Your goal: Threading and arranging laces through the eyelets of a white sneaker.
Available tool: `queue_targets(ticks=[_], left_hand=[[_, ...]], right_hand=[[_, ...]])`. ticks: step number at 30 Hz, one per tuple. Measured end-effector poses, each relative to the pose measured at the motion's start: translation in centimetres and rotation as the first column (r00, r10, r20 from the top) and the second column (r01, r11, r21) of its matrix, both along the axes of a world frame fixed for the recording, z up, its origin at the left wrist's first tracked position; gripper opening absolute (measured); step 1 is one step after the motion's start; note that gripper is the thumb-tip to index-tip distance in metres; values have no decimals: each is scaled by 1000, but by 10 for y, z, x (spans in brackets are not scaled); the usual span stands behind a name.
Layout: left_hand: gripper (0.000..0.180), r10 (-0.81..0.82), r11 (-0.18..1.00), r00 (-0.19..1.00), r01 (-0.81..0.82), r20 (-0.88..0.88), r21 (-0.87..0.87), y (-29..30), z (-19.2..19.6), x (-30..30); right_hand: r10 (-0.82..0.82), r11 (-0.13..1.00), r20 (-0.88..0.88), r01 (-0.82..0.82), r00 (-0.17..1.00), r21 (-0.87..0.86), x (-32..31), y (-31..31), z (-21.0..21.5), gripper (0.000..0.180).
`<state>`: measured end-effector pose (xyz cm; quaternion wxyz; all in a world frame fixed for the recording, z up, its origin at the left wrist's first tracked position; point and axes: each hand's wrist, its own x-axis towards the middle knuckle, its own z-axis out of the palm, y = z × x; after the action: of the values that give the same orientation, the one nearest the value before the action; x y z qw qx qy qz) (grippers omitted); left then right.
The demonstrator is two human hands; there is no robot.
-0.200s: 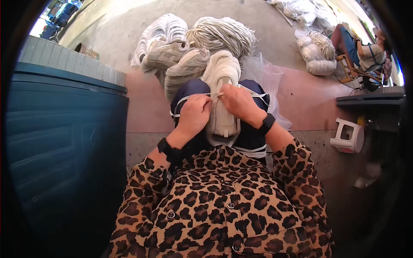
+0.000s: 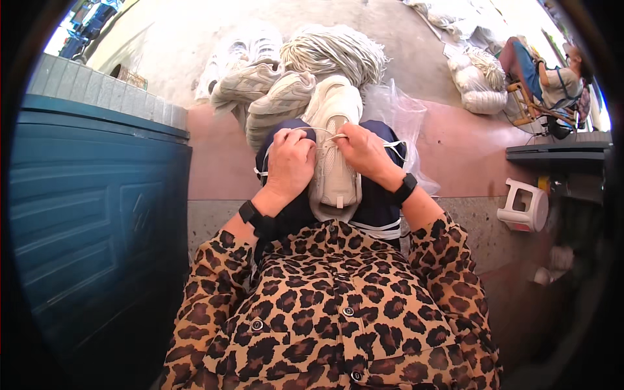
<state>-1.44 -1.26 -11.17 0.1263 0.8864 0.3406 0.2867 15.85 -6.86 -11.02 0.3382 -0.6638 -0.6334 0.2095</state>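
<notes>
A beige shoe upper point(image 2: 335, 182) lies along my lap between my knees, its heel end toward me. Over its lace area a thin white shoelace point(image 2: 316, 129) arches from one hand to the other. My left hand point(image 2: 290, 164) is closed at the upper's left side, fingers curled, with the lace running to its fingertips. On the other side my right hand point(image 2: 367, 153) pinches the lace just above the upper's opening. More white laces point(image 2: 380, 231) hang around my dark trouser legs on both sides.
Beyond my knees sit stacked shoe uppers point(image 2: 281, 94) and a big bundle of white laces point(image 2: 335, 53). A clear plastic sheet point(image 2: 403, 123) lies to their right. A blue panelled cabinet point(image 2: 97, 214) stands left; a white stool point(image 2: 524, 207) right. Far right, a person point(image 2: 552, 81) sits near wrapped bundles point(image 2: 474, 84).
My hands have drawn slightly apart, the left shifting left and the right a little to the right. The lace now bows upward between them.
</notes>
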Motion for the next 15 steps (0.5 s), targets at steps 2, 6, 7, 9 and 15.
queue_targets(ticks=[2, 6, 7, 9, 15], left_hand=[[6, 0, 994, 997, -7, -72, -106, 2, 6, 4], [6, -69, 998, 990, 68, -121, -17, 16, 11, 13], [6, -72, 997, 990, 71, -118, -12, 19, 12, 16], [5, -120, 990, 970, 133, -210, 47, 28, 22, 20], [8, -185, 937, 935, 260, -302, 233, 23, 14, 23]], right_hand=[[-23, 998, -44, 21, 999, -58, -1, 1, 1, 16], [-45, 999, -96, 43, 994, -18, 3, 9, 1, 16], [-47, 999, -93, 46, 995, -14, 5, 11, 0, 16], [-22, 997, -64, 27, 998, 74, 11, 16, -2, 16], [-62, 998, -83, 61, 995, -11, 3, 8, -18, 15]])
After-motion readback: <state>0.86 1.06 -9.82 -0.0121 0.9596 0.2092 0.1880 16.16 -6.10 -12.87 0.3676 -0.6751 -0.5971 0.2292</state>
